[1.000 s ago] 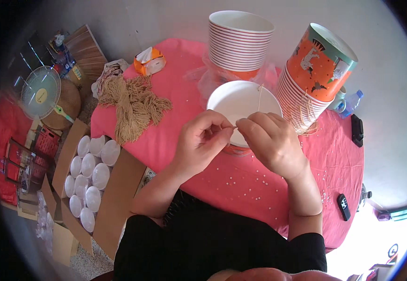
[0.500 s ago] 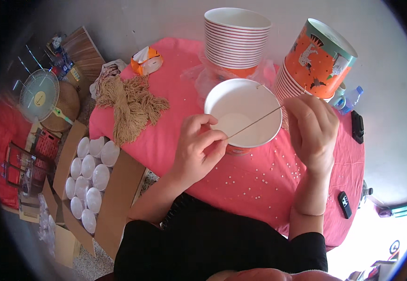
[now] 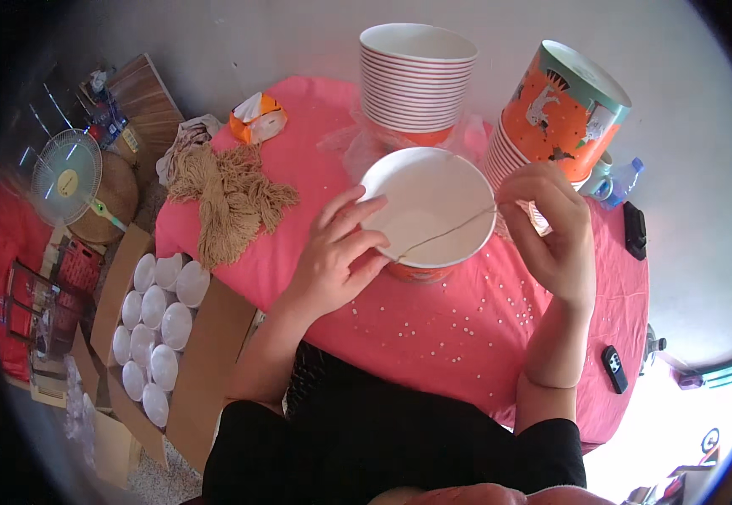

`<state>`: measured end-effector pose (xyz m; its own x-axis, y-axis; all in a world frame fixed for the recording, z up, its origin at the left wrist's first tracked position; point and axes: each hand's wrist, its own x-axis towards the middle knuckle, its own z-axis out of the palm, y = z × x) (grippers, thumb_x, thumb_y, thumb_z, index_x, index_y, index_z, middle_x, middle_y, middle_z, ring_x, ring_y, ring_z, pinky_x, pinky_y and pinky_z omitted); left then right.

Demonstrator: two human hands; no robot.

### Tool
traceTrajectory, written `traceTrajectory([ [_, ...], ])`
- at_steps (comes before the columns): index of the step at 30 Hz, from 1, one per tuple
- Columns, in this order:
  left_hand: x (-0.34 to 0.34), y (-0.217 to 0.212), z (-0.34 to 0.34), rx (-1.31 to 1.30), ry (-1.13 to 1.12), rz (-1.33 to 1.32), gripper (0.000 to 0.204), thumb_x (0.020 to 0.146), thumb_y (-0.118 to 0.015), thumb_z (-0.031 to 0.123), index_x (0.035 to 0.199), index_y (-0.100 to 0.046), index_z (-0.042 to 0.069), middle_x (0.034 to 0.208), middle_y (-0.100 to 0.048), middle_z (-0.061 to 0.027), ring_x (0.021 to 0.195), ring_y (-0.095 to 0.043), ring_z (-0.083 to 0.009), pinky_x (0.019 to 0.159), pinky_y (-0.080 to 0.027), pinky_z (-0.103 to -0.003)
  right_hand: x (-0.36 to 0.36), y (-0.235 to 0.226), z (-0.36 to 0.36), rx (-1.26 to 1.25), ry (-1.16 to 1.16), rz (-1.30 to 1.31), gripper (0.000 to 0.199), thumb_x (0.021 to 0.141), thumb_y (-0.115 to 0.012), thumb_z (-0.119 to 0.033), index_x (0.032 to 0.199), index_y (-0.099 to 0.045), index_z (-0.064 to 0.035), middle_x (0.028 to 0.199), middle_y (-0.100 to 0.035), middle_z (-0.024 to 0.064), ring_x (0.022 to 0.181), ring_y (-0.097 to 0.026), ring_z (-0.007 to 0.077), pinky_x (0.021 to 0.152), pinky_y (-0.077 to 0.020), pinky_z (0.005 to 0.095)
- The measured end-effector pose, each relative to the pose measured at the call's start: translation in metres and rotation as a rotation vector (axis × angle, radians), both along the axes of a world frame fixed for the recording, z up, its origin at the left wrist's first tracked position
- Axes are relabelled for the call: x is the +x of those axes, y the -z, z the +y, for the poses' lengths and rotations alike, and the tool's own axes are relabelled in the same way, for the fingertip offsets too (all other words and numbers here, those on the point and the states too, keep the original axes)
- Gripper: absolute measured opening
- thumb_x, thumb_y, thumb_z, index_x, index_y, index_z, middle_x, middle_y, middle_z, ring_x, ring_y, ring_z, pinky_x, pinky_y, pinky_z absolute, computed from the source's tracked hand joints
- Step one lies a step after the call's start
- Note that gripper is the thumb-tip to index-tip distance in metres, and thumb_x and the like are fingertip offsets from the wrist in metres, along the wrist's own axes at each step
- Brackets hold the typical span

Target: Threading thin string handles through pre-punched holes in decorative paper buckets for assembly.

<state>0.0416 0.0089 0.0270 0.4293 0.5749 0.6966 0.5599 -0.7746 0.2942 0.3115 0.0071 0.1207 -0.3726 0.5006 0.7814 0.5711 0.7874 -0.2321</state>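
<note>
A white-lined paper bucket (image 3: 426, 189) with an orange outside stands upright on the table in front of me. My left hand (image 3: 338, 252) is at its near left rim, fingertips over the edge and thumb lower on the outside. My right hand (image 3: 551, 223) pinches one end of a thin tan cord (image 3: 452, 231) at the bucket's right side. The cord runs slightly slack across the mouth to the near rim, close to my left thumb. How it is fixed at the rim is too small to tell.
Behind stand a stack of white buckets (image 3: 418, 88) and a tilted stack topped by an orange patterned bucket (image 3: 555, 114). Tan cords (image 3: 227, 198) lie bunched on the pink tablecloth (image 3: 315, 118). White bits are scattered nearby. A carton (image 3: 206, 362) of clear cups stands left.
The cord has gone from taut to slightly slack. My left fingertips have drawn back from its end to the bucket's rim, and my right hand has shifted a little left and down.
</note>
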Motion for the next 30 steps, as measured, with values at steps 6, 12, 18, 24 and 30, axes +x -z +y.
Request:
traceTrajectory([
  [6, -0.019, 0.007, 0.0, -0.314, 0.274, -0.459, 0.021, 0.081, -0.074, 0.008, 0.098, -0.062, 0.003, 0.109, -0.065, -0.0076, 0.113, -0.058, -0.0241, 0.099, -0.041, -0.037, 0.021, 0.0, 0.004, -0.263, -0.402, 0.074, 0.017, 0.075, -0.066, 0.006, 0.092, -0.064, 0.0006, 0.093, -0.065, 0.0103, 0.09, -0.063, 0.0255, 0.082, -0.0488, 0.0357],
  [12, -0.027, 0.022, 0.003, -0.551, 0.411, -1.099, 0.027, 0.09, -0.07, 0.016, 0.111, -0.06, 0.001, 0.103, -0.064, -0.0032, 0.094, -0.059, -0.0109, 0.087, -0.046, -0.027, 0.01, -0.012, -0.008, -0.327, -0.527, 0.004, 0.05, 0.065, -0.083, -0.012, 0.11, -0.065, -0.0006, 0.095, -0.065, 0.0089, 0.086, -0.061, 0.0233, 0.076, -0.0485, 0.0359],
  [18, -0.026, 0.032, 0.012, -0.833, 0.514, -1.284, 0.027, 0.094, -0.064, 0.02, 0.113, -0.058, 0.002, 0.107, -0.065, -0.0049, 0.096, -0.06, -0.0126, 0.087, -0.047, -0.029, -0.012, -0.018, -0.033, -0.206, -0.375, -0.271, 0.053, 0.062, -0.085, -0.015, 0.11, -0.065, -0.0017, 0.104, -0.061, 0.0126, 0.088, -0.06, 0.0298, 0.082, -0.0478, 0.0371],
  [24, -0.013, 0.031, 0.035, -0.54, -0.084, -0.534, 0.034, 0.1, -0.051, 0.032, 0.119, -0.057, 0.005, 0.105, -0.064, -0.0035, 0.094, -0.059, -0.0107, 0.083, -0.045, -0.026, -0.008, -0.05, -0.012, -0.25, -0.201, -0.021, 0.024, 0.081, -0.07, -0.006, 0.104, -0.064, -0.0003, 0.09, -0.064, 0.0078, 0.083, -0.063, 0.0165, 0.073, -0.05, 0.0292],
  [30, -0.012, 0.098, 0.064, -0.73, 0.182, -0.846, 0.013, 0.095, -0.058, 0.008, 0.103, -0.063, -0.001, 0.092, -0.065, -0.0033, 0.088, -0.061, -0.0105, 0.082, -0.049, -0.024, 0.029, -0.113, 0.023, -0.241, -0.062, 0.51, 0.025, 0.093, -0.06, -0.019, 0.108, -0.065, -0.0003, 0.098, -0.067, 0.0051, 0.093, -0.061, 0.0125, 0.083, -0.0492, 0.0249],
])
